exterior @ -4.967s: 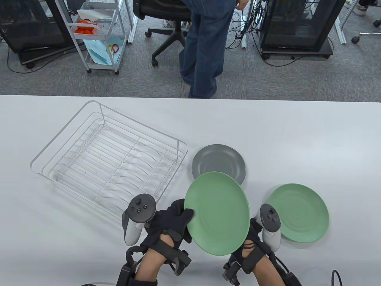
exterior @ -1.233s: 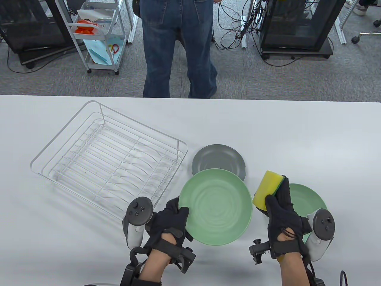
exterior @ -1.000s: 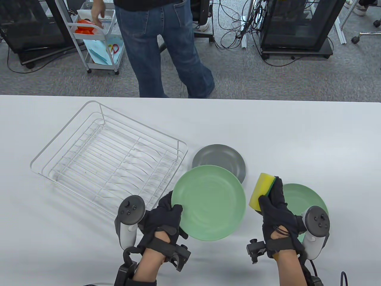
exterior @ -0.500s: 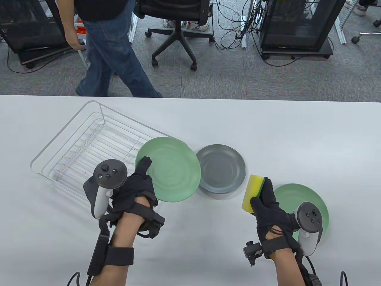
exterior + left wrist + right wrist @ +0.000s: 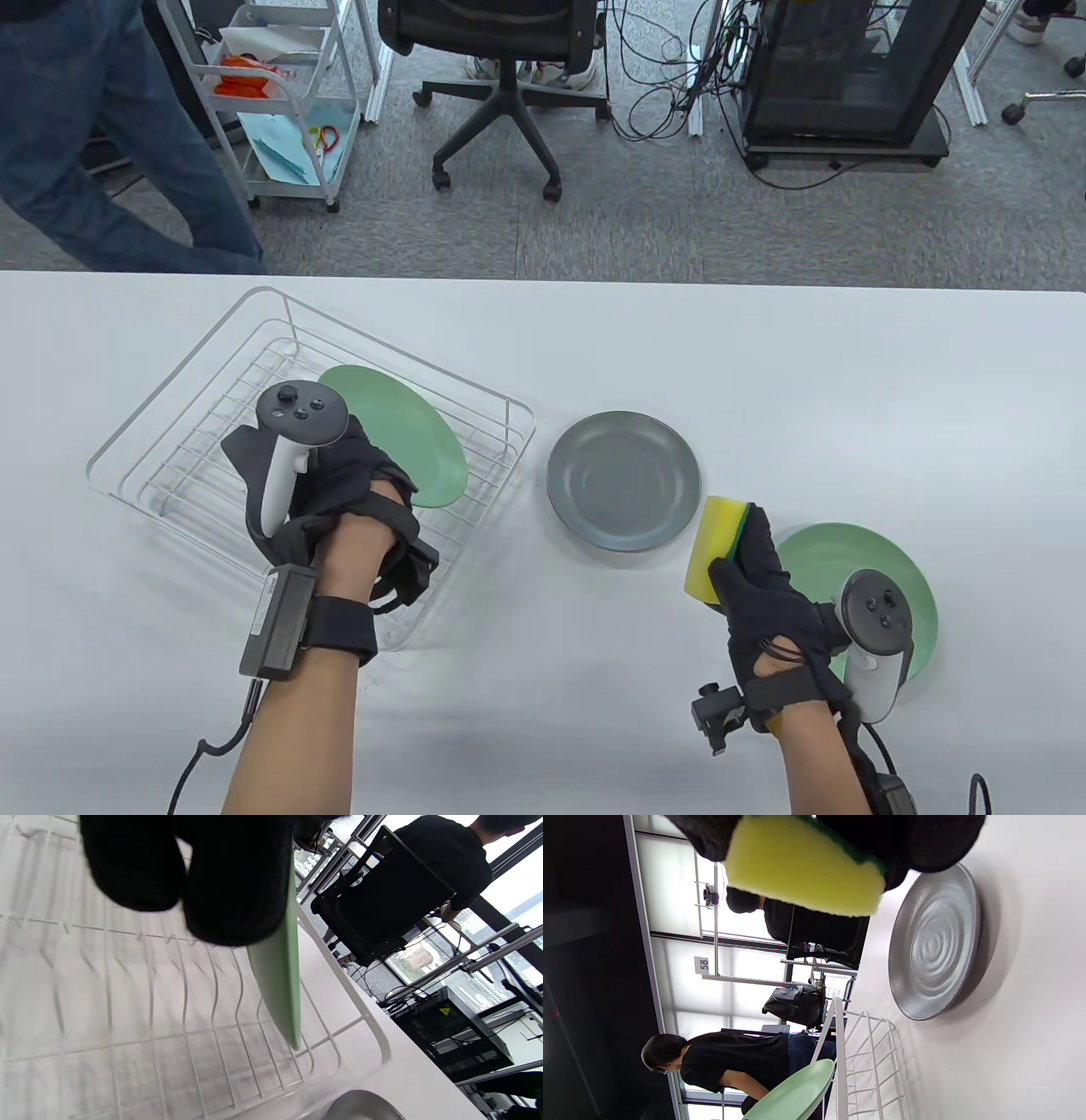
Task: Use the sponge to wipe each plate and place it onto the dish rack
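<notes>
My left hand reaches into the white wire dish rack and grips a green plate, which stands tilted on edge among the wires. In the left wrist view my gloved fingers lie against that green plate, its lower rim down at the rack wires. My right hand holds a yellow and green sponge above the table. A grey plate lies flat between the rack and the sponge. A second green plate lies partly under my right hand.
The right wrist view has the sponge at the top, the grey plate on the white table and the rack beyond it. A person in jeans, an office chair and a cart stand beyond the far table edge.
My left hand has carried the green plate left from over the rack's right rim into the rack and tipped it on edge. The right hand and sponge barely moved. The person behind walked left.
</notes>
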Demonstrator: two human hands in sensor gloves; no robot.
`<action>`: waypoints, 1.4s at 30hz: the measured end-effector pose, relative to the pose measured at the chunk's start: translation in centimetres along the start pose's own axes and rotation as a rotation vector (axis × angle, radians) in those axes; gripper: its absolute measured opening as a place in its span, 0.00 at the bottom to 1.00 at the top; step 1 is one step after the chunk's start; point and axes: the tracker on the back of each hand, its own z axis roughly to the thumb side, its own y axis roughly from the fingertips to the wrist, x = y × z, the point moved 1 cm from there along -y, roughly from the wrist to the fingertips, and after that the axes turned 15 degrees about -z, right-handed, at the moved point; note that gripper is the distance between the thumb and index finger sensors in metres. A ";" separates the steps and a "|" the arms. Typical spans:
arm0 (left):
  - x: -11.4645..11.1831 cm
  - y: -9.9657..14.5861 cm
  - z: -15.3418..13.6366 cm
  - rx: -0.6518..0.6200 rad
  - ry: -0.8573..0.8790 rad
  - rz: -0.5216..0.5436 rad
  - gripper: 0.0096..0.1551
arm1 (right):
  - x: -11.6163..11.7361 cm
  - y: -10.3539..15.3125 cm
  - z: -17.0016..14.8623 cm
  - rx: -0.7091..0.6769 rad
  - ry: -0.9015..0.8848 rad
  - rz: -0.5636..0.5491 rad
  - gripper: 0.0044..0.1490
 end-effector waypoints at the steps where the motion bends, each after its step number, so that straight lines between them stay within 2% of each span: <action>1: 0.0 -0.2 -0.1 0.023 0.003 0.004 0.40 | 0.0 0.0 0.0 -0.002 0.000 0.002 0.45; 16: -0.1 -3.3 0.3 0.089 0.074 -0.024 0.42 | 0.6 0.1 0.2 -0.006 -0.005 0.025 0.45; 20: 0.4 -3.4 1.3 0.039 0.111 -0.007 0.42 | 0.5 0.0 0.3 -0.007 -0.011 0.021 0.45; 26: 0.5 -4.1 3.0 0.009 -0.002 0.039 0.44 | 0.5 0.0 0.5 -0.017 -0.014 0.027 0.45; 30: -0.2 -5.1 3.7 0.020 -0.017 0.050 0.42 | 0.5 0.1 0.7 -0.029 -0.011 0.025 0.45; 32: -0.6 -5.3 4.3 0.009 -0.026 0.099 0.40 | 0.4 0.2 0.7 -0.037 -0.013 0.021 0.45; 34: -0.8 -5.6 4.7 0.010 -0.055 0.090 0.39 | 0.4 0.1 0.9 -0.047 -0.022 0.025 0.45; 37: -0.9 -6.0 4.9 -0.021 -0.065 0.100 0.36 | 0.6 0.0 1.0 -0.065 -0.073 0.057 0.45; 40: -1.4 -7.0 4.1 -0.034 -0.021 0.046 0.33 | 0.7 0.0 1.2 -0.071 -0.174 0.087 0.46; 42: -1.4 -7.1 3.7 -0.064 -0.007 0.113 0.33 | 0.7 0.0 1.2 -0.065 -0.220 0.090 0.47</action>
